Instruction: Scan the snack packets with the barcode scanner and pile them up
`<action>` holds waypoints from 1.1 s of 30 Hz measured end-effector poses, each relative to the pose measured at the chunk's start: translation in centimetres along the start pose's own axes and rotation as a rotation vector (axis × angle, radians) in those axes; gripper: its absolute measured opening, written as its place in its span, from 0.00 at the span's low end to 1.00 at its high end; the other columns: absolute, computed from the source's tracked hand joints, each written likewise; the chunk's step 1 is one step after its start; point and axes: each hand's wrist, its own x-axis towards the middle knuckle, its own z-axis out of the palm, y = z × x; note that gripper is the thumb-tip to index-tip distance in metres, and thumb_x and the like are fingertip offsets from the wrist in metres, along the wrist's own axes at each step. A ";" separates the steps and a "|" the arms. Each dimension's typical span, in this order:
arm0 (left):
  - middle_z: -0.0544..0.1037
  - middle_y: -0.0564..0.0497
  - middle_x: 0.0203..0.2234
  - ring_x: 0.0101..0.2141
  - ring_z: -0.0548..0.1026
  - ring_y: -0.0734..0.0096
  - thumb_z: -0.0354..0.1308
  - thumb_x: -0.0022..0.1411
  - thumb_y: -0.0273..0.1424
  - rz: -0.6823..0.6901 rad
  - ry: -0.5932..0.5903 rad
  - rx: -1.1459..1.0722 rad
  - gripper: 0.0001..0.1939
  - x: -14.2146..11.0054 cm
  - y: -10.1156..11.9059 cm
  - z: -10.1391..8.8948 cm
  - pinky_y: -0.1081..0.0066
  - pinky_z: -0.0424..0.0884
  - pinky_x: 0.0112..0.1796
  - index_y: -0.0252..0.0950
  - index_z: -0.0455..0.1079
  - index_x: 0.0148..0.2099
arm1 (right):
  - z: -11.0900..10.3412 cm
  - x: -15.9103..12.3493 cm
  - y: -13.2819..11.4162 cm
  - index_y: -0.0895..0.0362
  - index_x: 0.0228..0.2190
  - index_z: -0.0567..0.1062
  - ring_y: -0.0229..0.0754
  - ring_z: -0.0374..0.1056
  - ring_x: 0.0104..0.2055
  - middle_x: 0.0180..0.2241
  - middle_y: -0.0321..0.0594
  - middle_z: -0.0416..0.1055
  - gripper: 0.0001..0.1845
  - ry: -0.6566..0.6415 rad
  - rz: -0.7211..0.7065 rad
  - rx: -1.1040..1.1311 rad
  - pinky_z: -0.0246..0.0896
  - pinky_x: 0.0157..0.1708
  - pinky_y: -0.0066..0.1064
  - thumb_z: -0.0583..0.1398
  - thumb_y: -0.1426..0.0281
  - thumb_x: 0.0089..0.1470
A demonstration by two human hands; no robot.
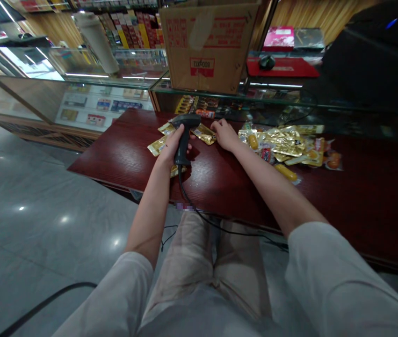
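My left hand (173, 144) is wrapped round the grip of a black barcode scanner (184, 146), whose head points away over the table. My right hand (225, 134) has its fingers curled at the edge of a gold foil snack packet (206, 135), which lies in front of the scanner. More gold packets (156, 146) lie under and beside my left hand. Right of my right hand is a heap of gold foil packets (286, 142), with a yellow wrapped snack (285, 172) at its near edge.
A cardboard box (207, 51) stands on the glass counter behind the dark red wooden table (114, 145). The scanner's cable (227, 230) hangs over the front edge across my lap. At the left rises a pale tumbler (95, 42); a mouse (267, 62) sits on a red pad (300, 69).
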 end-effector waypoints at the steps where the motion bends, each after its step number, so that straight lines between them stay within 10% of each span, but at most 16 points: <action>1: 0.79 0.50 0.24 0.22 0.75 0.74 0.54 0.67 0.52 -0.006 -0.008 -0.001 0.28 -0.1 0.0 0.1 0.76 0.70 0.22 0.34 0.69 0.55 | -0.4 -0.5 0.3 0.52 0.51 0.72 0.57 0.65 0.56 0.53 0.49 0.68 0.18 0.033 0.033 0.098 0.59 0.60 0.56 0.58 0.65 0.60; 6: 0.81 0.48 0.30 0.19 0.71 0.78 0.51 0.71 0.46 -0.011 -0.017 0.000 0.21 -0.6 0.3 0.9 0.77 0.68 0.19 0.34 0.70 0.52 | -2.7 -4.1 1.7 0.51 0.43 0.73 0.45 0.73 0.41 0.39 0.40 0.73 0.20 0.227 0.313 0.767 0.71 0.47 0.44 0.67 0.68 0.47; 12: 0.82 0.46 0.33 0.18 0.70 0.79 0.51 0.71 0.43 -0.050 -0.073 0.003 0.20 -1.2 0.3 1.4 0.78 0.67 0.19 0.32 0.71 0.51 | -5.9 -9.7 0.2 0.52 0.34 0.72 0.42 0.75 0.36 0.33 0.37 0.78 0.10 0.055 0.376 1.228 0.75 0.39 0.38 0.65 0.72 0.47; 25: 0.75 0.50 0.20 0.16 0.69 0.76 0.54 0.67 0.50 -0.092 -0.223 0.036 0.24 -1.8 -0.3 2.4 0.76 0.66 0.17 0.31 0.74 0.45 | -5.8 -10.6 -0.4 0.50 0.37 0.69 0.36 0.72 0.30 0.33 0.33 0.77 0.15 -0.035 0.435 1.332 0.69 0.31 0.28 0.67 0.68 0.48; 33: 0.79 0.47 0.26 0.17 0.69 0.76 0.55 0.68 0.48 -0.094 -0.293 0.043 0.24 -1.8 -0.6 2.5 0.76 0.66 0.17 0.30 0.73 0.47 | -3.8 -10.7 0.5 0.51 0.40 0.67 0.40 0.69 0.34 0.35 0.34 0.73 0.30 0.136 0.294 0.856 0.68 0.36 0.35 0.73 0.65 0.35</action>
